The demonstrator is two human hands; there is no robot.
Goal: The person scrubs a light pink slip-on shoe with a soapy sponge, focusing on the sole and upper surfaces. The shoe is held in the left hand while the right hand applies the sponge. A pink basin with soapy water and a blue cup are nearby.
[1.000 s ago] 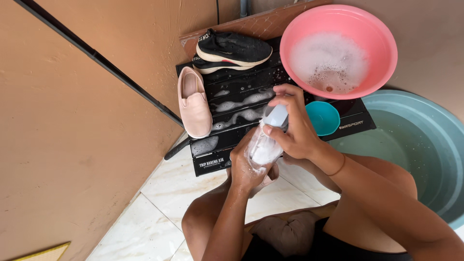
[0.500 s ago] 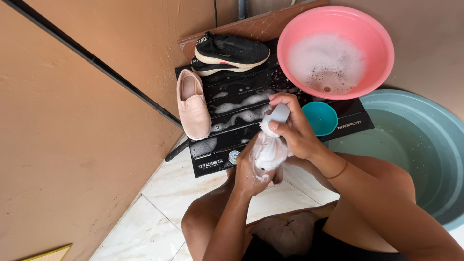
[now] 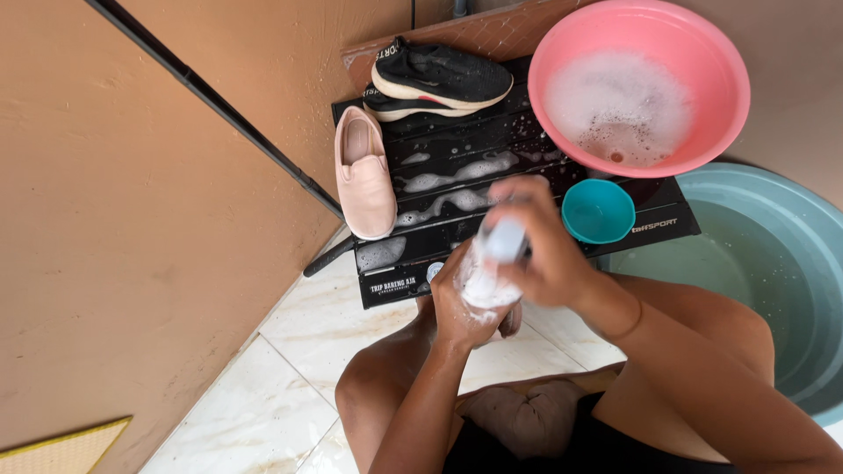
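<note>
My left hand [image 3: 458, 305] is closed around a soapy pink shoe [image 3: 510, 319]; foam and my fingers hide most of it. My right hand [image 3: 544, 250], blurred, grips a pale blue and white brush [image 3: 504, 239] and presses it onto the foamy shoe. Both hands hover over my knees, just in front of a wet black slatted board [image 3: 492, 189]. On the board's left side lies a second pink slip-on shoe [image 3: 364, 173], sole down.
A black sneaker pair [image 3: 439, 77] sits at the back of the board. A pink basin [image 3: 702, 132] of suds stands at the right, a small teal bowl [image 3: 598, 211] before it. A large teal tub [image 3: 781, 290] fills the right edge. A black pole [image 3: 211, 98] leans along the tan wall.
My right hand has slid the brush down along the shoe towards my left hand and now blurs with motion. The left hand keeps its hold in about the same place.
</note>
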